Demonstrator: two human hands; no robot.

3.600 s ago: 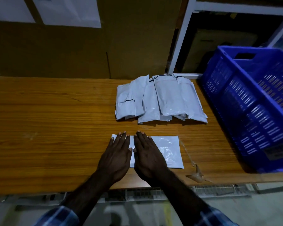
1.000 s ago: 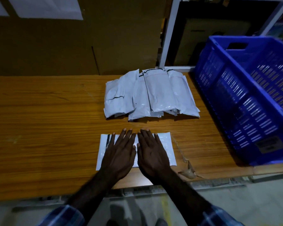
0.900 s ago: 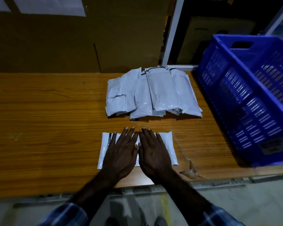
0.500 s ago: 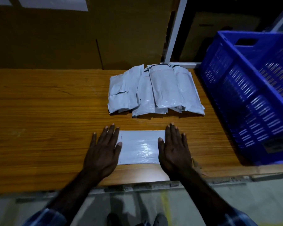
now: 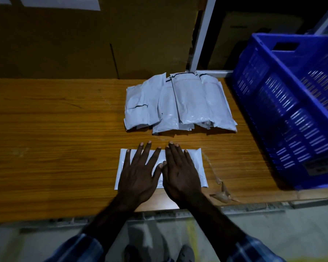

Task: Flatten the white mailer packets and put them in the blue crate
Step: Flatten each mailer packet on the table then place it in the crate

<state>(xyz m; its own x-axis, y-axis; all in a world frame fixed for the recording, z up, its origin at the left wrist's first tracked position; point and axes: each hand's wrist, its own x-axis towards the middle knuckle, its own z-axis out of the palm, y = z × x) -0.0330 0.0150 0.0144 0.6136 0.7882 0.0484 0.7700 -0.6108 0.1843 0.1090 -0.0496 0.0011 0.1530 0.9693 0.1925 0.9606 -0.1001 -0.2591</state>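
Hands lie side by side at the near edge of the wooden surface (image 5: 45,148), both palm-down on one white packet (image 5: 199,167). The left hand (image 5: 138,178) and right hand (image 5: 180,176) have their fingers straight and slightly fanned, thumbs almost meeting in the middle, pinching nothing. That flat, wide contact seems meant to push trapped air out and smooth the thin, glossy plastic, which shows a soft sheen and lies long-side across, its ends sticking out past each hand. Just right of it, near the edge, sits a crumpled scrap of clear tape or film (image 5: 222,194); which, I cannot tell. Farther back, a pile of packets (image 5: 178,104) waits, overlapped like fanned cards, puffier and wrinkled, some with a dark line near one end. They probably sit within easy reach so each can be drawn forward in turn. At the far right stands the blue crate (image 5: 284,103), rigid plastic with slotted walls and a handle cutout, near enough for a short carry.
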